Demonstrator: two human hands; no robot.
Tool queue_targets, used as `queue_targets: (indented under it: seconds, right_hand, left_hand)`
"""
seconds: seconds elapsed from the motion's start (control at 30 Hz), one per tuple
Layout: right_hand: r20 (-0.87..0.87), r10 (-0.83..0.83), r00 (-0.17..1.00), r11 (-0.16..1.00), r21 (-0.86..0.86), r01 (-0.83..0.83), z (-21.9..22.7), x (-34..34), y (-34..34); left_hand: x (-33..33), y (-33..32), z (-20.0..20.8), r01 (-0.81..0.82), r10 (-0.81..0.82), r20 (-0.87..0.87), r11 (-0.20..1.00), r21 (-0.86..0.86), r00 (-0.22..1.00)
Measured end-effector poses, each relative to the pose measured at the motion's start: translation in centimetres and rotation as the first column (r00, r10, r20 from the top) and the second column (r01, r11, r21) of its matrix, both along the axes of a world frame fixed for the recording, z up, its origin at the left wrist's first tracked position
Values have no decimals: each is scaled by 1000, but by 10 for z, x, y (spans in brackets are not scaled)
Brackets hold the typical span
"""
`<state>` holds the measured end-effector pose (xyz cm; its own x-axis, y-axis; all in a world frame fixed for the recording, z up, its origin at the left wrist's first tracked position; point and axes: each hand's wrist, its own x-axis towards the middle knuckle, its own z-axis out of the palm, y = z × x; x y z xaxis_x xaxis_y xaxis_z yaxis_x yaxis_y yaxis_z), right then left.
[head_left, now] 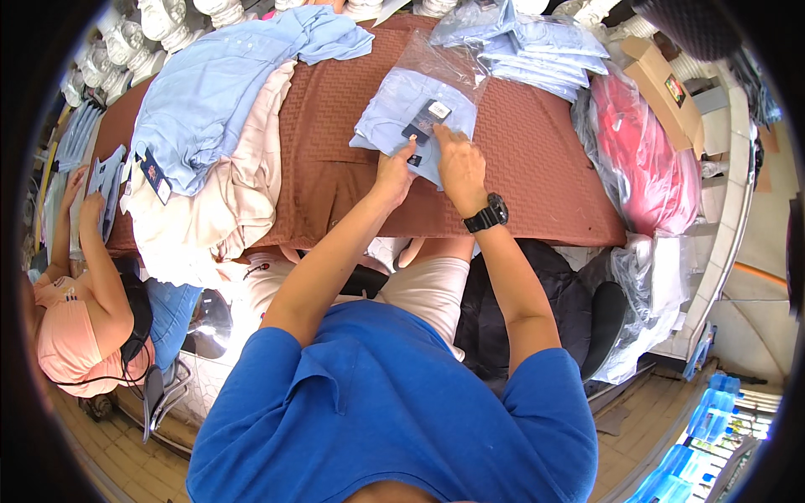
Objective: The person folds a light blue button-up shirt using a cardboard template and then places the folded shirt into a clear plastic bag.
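A folded light-blue shirt [390, 101] lies in front of me on the brown-covered table, its far part inside a clear plastic bag [423, 57]. A dark hang tag [419, 127] with a white label rests on the shirt. My left hand [394, 177] grips the near edge of the shirt, thumb on top and the other fingers hidden beneath. My right hand [460, 173], with a black watch [486, 215] on the wrist, is closed at the shirt's near right edge, its index finger by the tag. What its curled fingers hold is partly hidden.
Unfolded light-blue shirts [214, 92] over cream garments [243, 189] are heaped at left. Bagged blue shirts [541, 54] are stacked far right, near bagged red garments [641, 151] and a cardboard box [662, 92]. At far left, another person [84, 323] handles blue garments.
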<state>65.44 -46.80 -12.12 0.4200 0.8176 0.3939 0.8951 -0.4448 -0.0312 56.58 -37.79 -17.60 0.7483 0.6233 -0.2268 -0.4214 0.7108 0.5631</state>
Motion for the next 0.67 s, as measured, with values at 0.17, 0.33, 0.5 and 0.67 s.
queue_targets:
  seconds: [0.17,0.33,0.5,0.67]
  right_hand:
    - [22,24,999,1000,8,-24,0,-19,-3]
    - [31,12,999,997,76,-14,-5,-30,-12]
    - [-335,-41,941,753,609,249,-6,-44,-32]
    - [-936,328,126,626,315,714,-66,-29,-51]
  left_hand:
    - [-6,4,-1,10,-10,-13,1000,1,1000]
    - [-7,3,-4,15,-15,-33,1000,11,999]
    - [-14,17,-15,28,-29,-38,999,-24,999]
    - [-15,20,-8,91,-94,-80,995,-42,992]
